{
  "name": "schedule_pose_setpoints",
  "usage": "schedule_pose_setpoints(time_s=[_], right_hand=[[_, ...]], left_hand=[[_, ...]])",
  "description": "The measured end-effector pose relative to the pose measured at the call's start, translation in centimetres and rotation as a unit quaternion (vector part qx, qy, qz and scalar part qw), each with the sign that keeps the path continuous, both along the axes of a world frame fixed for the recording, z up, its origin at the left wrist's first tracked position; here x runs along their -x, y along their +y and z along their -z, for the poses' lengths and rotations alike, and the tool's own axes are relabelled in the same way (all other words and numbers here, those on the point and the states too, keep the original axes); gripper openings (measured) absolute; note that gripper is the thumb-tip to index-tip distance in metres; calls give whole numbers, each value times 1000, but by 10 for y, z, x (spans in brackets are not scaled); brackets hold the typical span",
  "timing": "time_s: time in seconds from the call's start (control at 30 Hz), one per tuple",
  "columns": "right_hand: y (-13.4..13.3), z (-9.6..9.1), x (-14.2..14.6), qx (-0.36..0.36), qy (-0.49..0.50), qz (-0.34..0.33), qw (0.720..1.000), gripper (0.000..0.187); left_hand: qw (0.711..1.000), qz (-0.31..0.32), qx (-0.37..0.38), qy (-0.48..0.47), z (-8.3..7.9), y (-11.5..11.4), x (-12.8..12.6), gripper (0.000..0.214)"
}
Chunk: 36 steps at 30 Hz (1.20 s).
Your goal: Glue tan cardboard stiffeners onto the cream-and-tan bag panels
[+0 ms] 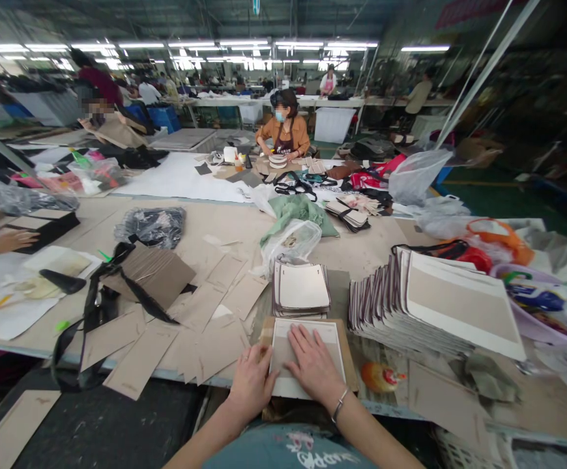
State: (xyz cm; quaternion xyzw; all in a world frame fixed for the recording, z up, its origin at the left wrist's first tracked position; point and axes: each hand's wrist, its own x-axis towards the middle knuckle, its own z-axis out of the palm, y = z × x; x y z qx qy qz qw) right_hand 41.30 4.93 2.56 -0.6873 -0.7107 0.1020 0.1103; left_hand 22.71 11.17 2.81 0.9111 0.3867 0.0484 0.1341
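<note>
A white-bordered rectangular panel with a beige middle (pixel 333 352) lies on a brown board (pixel 348 365) at the table's front edge. My right hand (pixel 317 365) rests flat on the panel, fingers spread. At the panel's left edge is my left hand (pixel 253 379), its thumb apart from its fingers and nothing visibly gripped. Just behind the board stands a neat stack of cream pieces with dark edges (pixel 302 286). A taller, leaning stack of similar white-and-beige panels (pixel 452 299) is to the right. Loose beige strips (pixel 215 345) overlap on my left.
A bundle of brown cards (pixel 154 277) with black straps lies left. Beyond the stacks are a clear plastic bag (pixel 290 244) and green cloth (pixel 298 212). A round yellow-red object (pixel 381 376) sits right, near a purple basket (pixel 532 319). A co-worker (pixel 283 130) sits across; another person's hands (pixel 4 241) show left.
</note>
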Motion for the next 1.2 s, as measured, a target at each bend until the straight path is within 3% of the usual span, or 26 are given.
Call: schedule_pose_setpoints(time_s=[0.3, 0.47, 0.77, 0.93, 1.2], right_hand=[[1, -3, -1, -4, 17, 6, 1000, 62], [-6, -6, -2, -32, 13, 5, 999, 58], [-46, 1, -16, -12, -56, 117, 991, 69], [-47, 7, -23, 9, -60, 134, 989, 71], [-45, 10, -25, 6, -48, 149, 988, 68]], left_hand=[[1000, 4, 10, -12, 1, 2, 1, 37], [1000, -4, 6, -17, 5, 1, 1, 47], [994, 41, -104, 8, -2, 6, -23, 52], [991, 37, -119, 50, 9, 10, -38, 58], [989, 34, -126, 61, 23, 11, -37, 61]])
